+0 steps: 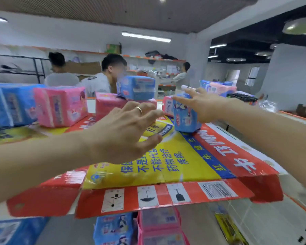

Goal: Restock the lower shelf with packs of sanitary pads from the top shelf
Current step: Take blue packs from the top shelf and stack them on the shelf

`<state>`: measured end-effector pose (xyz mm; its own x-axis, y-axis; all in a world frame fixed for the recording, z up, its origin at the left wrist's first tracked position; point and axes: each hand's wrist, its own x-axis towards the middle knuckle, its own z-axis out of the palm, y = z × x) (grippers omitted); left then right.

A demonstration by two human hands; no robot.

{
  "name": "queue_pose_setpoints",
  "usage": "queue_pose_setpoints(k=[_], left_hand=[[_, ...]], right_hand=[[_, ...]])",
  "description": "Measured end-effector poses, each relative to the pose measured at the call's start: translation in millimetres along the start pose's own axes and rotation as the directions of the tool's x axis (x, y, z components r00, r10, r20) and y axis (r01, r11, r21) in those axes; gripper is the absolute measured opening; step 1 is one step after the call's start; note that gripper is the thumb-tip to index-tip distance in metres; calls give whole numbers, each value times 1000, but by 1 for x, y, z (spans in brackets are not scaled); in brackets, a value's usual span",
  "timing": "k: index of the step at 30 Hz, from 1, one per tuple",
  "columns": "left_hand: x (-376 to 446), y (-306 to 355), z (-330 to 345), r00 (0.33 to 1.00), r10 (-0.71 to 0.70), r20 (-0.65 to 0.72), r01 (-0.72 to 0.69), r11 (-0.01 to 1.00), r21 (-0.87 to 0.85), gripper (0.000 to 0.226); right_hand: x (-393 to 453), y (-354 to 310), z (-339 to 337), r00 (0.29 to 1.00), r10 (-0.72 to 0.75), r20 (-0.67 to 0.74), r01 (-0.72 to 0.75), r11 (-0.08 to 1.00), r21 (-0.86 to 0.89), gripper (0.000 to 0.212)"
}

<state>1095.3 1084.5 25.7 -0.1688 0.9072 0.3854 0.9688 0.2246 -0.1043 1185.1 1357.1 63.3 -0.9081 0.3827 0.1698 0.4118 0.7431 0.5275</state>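
Left hand: the left hand (124,131) reaches forward over the top shelf, palm down, fingers spread and slightly bent, holding nothing; a gold ring (139,109) sits on one finger.
Right hand: the right hand (204,106) stretches farther, fingers spread against the upright blue plastic pack of sanitary pads (185,115); whether it grips the pack I cannot tell.
Top shelf: a flattened red and yellow printed cardboard sheet (175,161) covers it; the blue pack stands on its far right part.
Other packs: a pink pack (62,106) and a blue one (11,103) lie far left; a second blue pack (136,87) rests on a pink pack (108,103) at the far centre.
Lower shelf: blue packs (113,228) and pink packs (159,227) stand beneath the near edge.
Room: three people (99,80) stand beyond, by wall shelving (148,58) under ceiling strip lights (146,37).
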Motion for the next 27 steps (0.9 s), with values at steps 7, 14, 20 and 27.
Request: queue_pose_setpoints(k=[7, 14, 20, 27], left_hand=[[-29, -11, -9, 999, -21, -48, 25, 997, 79, 67], [-51, -36, -4, 978, -47, -203, 65, 995, 81, 74], [-69, -31, -25, 941, -49, -335, 42, 999, -31, 78], [-93, -26, -47, 912, -25, -409, -20, 994, -104, 82]], right_hand=[[16, 2, -7, 999, 6, -37, -11, 993, -118, 115], [7, 3, -11, 991, -70, -112, 63, 996, -63, 95], [-33, 3, -11, 843, 92, -529, 88, 948, 305, 105], [-114, -63, -56, 676, 284, -680, 224, 800, 557, 101]])
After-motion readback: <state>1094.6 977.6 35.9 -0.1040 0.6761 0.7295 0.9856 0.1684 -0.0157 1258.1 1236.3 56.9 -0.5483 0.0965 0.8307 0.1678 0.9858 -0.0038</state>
